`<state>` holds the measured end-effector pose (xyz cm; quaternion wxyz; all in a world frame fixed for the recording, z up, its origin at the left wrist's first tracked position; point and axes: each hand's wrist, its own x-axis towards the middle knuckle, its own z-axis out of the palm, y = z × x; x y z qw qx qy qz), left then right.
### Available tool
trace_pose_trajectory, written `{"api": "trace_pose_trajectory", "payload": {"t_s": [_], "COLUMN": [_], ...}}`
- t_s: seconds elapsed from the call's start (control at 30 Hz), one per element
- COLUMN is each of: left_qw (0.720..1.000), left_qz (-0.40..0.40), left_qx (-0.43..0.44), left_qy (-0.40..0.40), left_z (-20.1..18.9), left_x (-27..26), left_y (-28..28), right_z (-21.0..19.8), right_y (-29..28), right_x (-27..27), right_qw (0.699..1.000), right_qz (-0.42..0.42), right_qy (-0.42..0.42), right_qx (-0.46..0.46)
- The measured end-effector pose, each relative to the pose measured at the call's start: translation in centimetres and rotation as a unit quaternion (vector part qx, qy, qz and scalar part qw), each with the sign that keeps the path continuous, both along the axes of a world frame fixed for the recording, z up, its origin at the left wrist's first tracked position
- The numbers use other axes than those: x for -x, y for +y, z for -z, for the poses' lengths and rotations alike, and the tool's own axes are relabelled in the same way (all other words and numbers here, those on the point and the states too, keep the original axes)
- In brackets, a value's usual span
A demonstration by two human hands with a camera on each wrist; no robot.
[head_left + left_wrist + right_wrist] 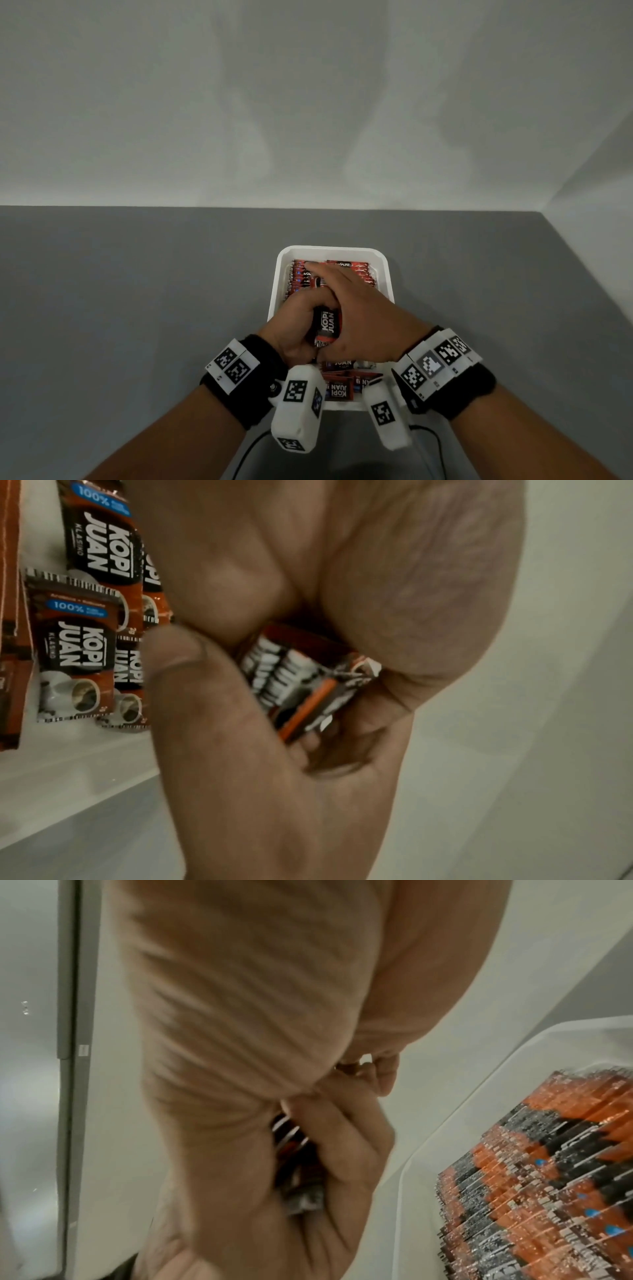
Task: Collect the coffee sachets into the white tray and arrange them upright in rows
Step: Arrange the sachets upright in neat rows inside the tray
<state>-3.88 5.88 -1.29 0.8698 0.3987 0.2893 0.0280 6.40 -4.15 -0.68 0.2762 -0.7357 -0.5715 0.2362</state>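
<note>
A white tray (pixel 330 250) stands on the grey table. Its far half holds upright rows of red-and-black coffee sachets (pixel 356 270) (pixel 548 1177). Loose sachets (pixel 339 390) (pixel 75 653) lie flat in its near half. Over the tray's middle my left hand (pixel 298 318) (pixel 240 750) grips a bundle of sachets (pixel 327 325) (pixel 298 680) (pixel 291 1150), fingers and thumb curled round it. My right hand (pixel 363 315) (pixel 240 1015) lies against the bundle's right side, its fingers stretched out over the upright rows. Most of the bundle is hidden between the two hands.
Bare grey table (pixel 137 291) spreads to the left, right and beyond the tray. A white wall stands behind and at the right. A black cable (pixel 250 452) hangs at the near edge below my wrists.
</note>
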Motion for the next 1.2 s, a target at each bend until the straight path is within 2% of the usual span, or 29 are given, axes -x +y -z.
{"api": "trace_pose_trajectory", "payload": {"t_s": [0.03,0.1,0.17,0.23,0.33,0.4,0.5,0.67,0.8,0.87,0.93,0.97,1.13,1.2], "left_qw": [1.000,0.999,0.996,0.992,0.991,0.993,0.993,0.991,0.989,0.982,0.974,0.971,0.963,0.961], "left_qz": [-0.001,-0.003,0.010,0.014,0.001,-0.028,-0.075,-0.101,-0.085,-0.080,-0.086,-0.091,-0.099,-0.107], "left_qx": [-0.003,-0.037,-0.088,-0.122,-0.135,-0.112,-0.086,-0.083,-0.121,-0.169,-0.208,-0.219,-0.250,-0.254], "left_qy": [-0.002,-0.020,-0.033,-0.024,-0.013,0.000,0.005,0.002,0.006,0.017,0.025,0.023,0.017,0.022], "left_z": [0.0,0.0,0.0,0.0,0.4,0.6,0.4,0.3,0.6,1.1,1.2,1.2,0.8,0.9], "left_x": [0.1,0.4,0.7,0.6,0.4,0.5,0.4,0.0,0.1,0.1,0.1,0.1,0.1,0.1], "left_y": [0.2,0.6,0.7,0.8,1.2,1.8,2.7,3.3,3.5,3.6,3.5,3.4,3.3,3.5], "right_z": [0.0,0.1,-0.3,-0.4,0.2,0.5,0.9,1.3,1.6,1.7,1.6,1.6,1.6,1.5], "right_y": [-0.2,-0.5,-0.7,-0.5,-0.6,-1.0,-1.6,-2.0,-2.1,-2.0,-1.7,-1.6,-1.5,-1.6], "right_x": [-0.2,-0.7,-0.9,-1.2,-1.9,-2.5,-2.9,-2.5,-2.6,-2.6,-2.4,-2.3,-2.1,-2.0], "right_qw": [0.999,0.983,0.939,0.910,0.885,0.864,0.875,0.896,0.925,0.911,0.870,0.858,0.870,0.905], "right_qz": [0.009,0.055,0.144,0.231,0.290,0.315,0.305,0.267,0.246,0.252,0.273,0.285,0.309,0.291], "right_qy": [0.035,0.171,0.302,0.324,0.319,0.353,0.340,0.307,0.243,0.278,0.365,0.381,0.330,0.263], "right_qx": [-0.004,-0.036,-0.081,-0.119,-0.173,-0.175,-0.161,-0.179,-0.157,-0.170,-0.186,-0.192,-0.198,-0.166]}}
